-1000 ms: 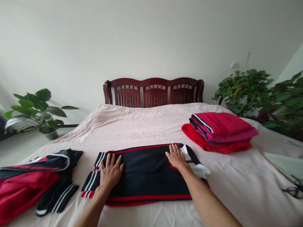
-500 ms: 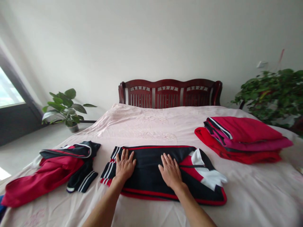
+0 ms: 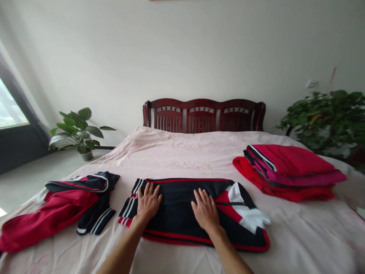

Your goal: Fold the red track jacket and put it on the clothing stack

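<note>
The left hand (image 3: 148, 202) and right hand (image 3: 205, 210) lie open and apart, fingers spread, pressing flat on a folded black-and-red track jacket (image 3: 178, 194). Its long axis runs across the bed (image 3: 171, 152), with the collar (image 3: 235, 192) just right of the right hand.

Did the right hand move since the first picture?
Yes. The right hand has slid back toward the person and a little left, farther from the wooden headboard, and now lies flat on the folded dark track jacket.
</note>
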`<action>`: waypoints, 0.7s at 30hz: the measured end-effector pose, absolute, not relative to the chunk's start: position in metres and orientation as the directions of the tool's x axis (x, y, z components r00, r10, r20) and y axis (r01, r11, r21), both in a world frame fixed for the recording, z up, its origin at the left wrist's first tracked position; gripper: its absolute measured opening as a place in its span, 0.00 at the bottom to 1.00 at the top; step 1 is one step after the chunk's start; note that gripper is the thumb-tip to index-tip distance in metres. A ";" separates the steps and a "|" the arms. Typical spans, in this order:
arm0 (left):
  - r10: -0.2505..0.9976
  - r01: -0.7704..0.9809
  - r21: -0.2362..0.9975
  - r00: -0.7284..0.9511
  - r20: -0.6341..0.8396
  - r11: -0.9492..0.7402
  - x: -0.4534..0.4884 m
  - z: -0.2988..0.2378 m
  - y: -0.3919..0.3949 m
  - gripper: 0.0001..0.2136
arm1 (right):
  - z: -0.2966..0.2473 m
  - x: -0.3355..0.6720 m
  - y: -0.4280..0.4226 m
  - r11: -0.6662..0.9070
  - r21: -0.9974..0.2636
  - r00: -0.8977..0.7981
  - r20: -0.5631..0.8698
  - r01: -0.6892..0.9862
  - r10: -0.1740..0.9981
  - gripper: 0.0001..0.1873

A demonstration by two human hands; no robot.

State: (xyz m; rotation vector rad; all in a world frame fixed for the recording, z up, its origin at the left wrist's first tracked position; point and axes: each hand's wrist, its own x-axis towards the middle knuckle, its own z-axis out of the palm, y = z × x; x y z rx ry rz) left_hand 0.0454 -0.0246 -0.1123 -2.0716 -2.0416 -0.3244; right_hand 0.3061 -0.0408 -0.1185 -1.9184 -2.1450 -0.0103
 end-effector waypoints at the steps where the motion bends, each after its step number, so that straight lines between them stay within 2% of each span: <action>1: 0.955 1.000 0.004 0.015 0.297 -0.017 0.046 -0.112 -0.025 0.23 | -0.119 0.306 -0.041 0.129 -0.174 -0.093 0.202 0.976 0.975 0.30; 4: 0.965 0.998 0.042 0.025 0.262 -0.037 0.044 -0.107 -0.023 0.23 | -0.119 0.307 -0.041 0.133 -0.188 -0.092 0.211 0.973 0.973 0.30; 8: 0.983 0.980 0.165 0.085 0.165 -0.113 0.022 -0.094 -0.016 0.20 | -0.118 0.307 -0.042 0.129 -0.214 -0.083 0.214 0.968 0.973 0.30; 10: 0.981 0.958 0.236 0.134 0.141 -0.164 0.000 -0.090 -0.012 0.19 | -0.117 0.307 -0.043 0.128 -0.233 -0.078 0.215 0.964 0.974 0.30; 11: 0.979 0.927 0.329 0.136 0.151 -0.180 -0.012 -0.090 -0.011 0.21 | -0.117 0.307 -0.044 0.130 -0.244 -0.077 0.216 0.961 0.973 0.30; 12: 0.977 0.900 0.404 0.088 0.193 -0.161 -0.024 -0.091 -0.009 0.21 | -0.117 0.307 -0.044 0.133 -0.253 -0.077 0.219 0.958 0.973 0.30; 13: 0.971 0.891 0.439 0.005 0.239 -0.113 -0.035 -0.094 -0.009 0.20 | -0.117 0.307 -0.044 0.135 -0.262 -0.076 0.221 0.956 0.972 0.30; 15: 0.960 0.880 0.475 -0.156 0.235 0.026 -0.053 -0.103 -0.010 0.20 | -0.117 0.307 -0.044 0.133 -0.275 -0.071 0.224 0.952 0.972 0.30; 18: 0.939 0.840 0.492 -0.324 0.117 0.229 -0.067 -0.116 -0.012 0.32 | -0.118 0.307 -0.044 0.128 -0.285 -0.061 0.233 0.950 0.971 0.30; 21: 0.914 0.812 0.483 -0.401 0.052 0.328 -0.074 -0.124 -0.006 0.42 | -0.119 0.307 -0.044 0.134 -0.293 -0.062 0.243 0.947 0.968 0.30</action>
